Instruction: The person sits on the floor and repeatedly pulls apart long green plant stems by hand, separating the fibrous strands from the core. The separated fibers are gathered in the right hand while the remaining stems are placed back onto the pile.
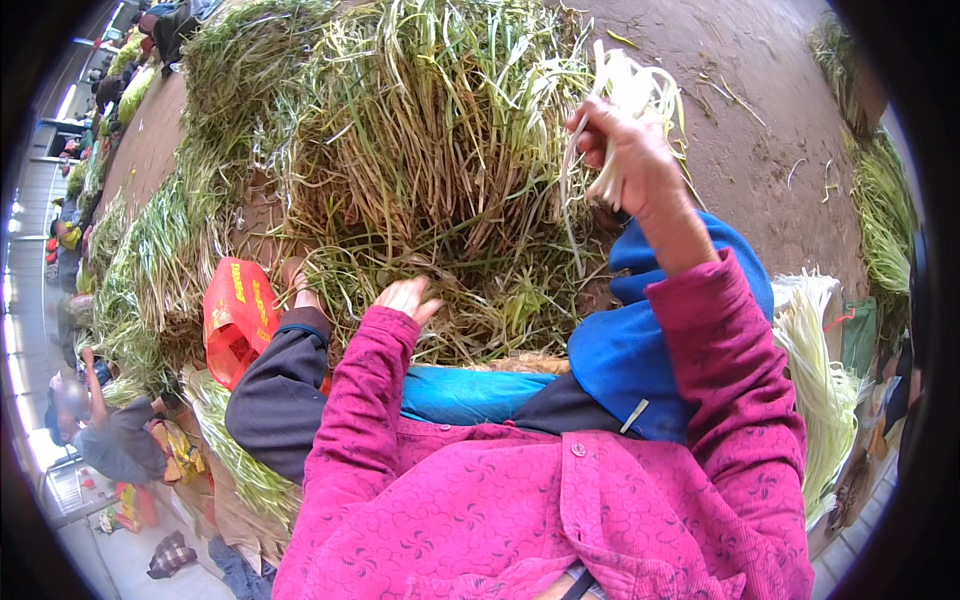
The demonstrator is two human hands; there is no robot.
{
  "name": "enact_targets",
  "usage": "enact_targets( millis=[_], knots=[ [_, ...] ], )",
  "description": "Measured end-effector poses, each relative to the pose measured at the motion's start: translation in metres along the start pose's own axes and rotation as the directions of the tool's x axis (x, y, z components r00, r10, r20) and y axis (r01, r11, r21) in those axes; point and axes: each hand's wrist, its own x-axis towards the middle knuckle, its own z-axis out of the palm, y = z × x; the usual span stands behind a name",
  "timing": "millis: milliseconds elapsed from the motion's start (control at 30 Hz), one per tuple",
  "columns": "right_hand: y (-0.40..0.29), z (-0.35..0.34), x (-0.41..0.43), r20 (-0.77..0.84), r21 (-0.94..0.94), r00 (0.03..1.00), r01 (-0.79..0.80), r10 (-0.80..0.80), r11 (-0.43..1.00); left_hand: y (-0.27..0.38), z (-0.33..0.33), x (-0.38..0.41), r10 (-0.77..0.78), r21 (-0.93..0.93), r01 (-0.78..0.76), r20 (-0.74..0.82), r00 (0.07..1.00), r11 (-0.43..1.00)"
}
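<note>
My right hand (630, 154) is raised at the upper right, closed around a bundle of pale peeled stalks (637, 86). The white ends stick up above my fist, and a few stalks hang down below it. My left hand (411, 298) is low over a litter of loose leaves and stalks (480, 315) in front of my lap. Its thumb stands apart from the fingers, and I see nothing held in it. Beyond both hands stands a big heap of unpeeled green stalks (427, 142) with brown lower ends.
A red bag (238, 319) with yellow writing stands beside my left leg. Pale stalks lie in bundles at my right (817, 390) and left (240, 442). A blue cloth (637, 360) covers my right knee. Another person (112, 435) sits at the far left.
</note>
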Motion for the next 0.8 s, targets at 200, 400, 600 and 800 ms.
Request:
enact_targets(
  millis=[200, 400, 600, 800],
  knots=[
    [0.028, 0.019, -0.016, 0.116, 0.008, 0.98, -0.165, 0.163, 0.986, 0.13, -0.073, -0.005, 0.309, -0.907, -0.388, -0.327, 0.893, 0.163],
    [0.035, 0.017, -0.02, 0.063, -0.039, 0.991, -0.112, 0.114, 0.993, 0.134, -0.125, 0.012, -0.066, -0.874, -0.482, -0.485, 0.872, 0.062],
    [0.044, 0.025, -0.033, 0.186, -0.229, 0.942, -0.235, 0.279, 0.945, 0.137, -0.174, 0.051, -0.032, -0.807, -0.59, -0.591, 0.806, 0.019],
    [0.008, 0.012, -0.022, 0.052, 0.101, 0.996, -0.084, 0.079, 0.991, 0.122, -0.145, 0.095, -0.094, -0.878, -0.472, -0.479, 0.873, 0.082]
  ],
)
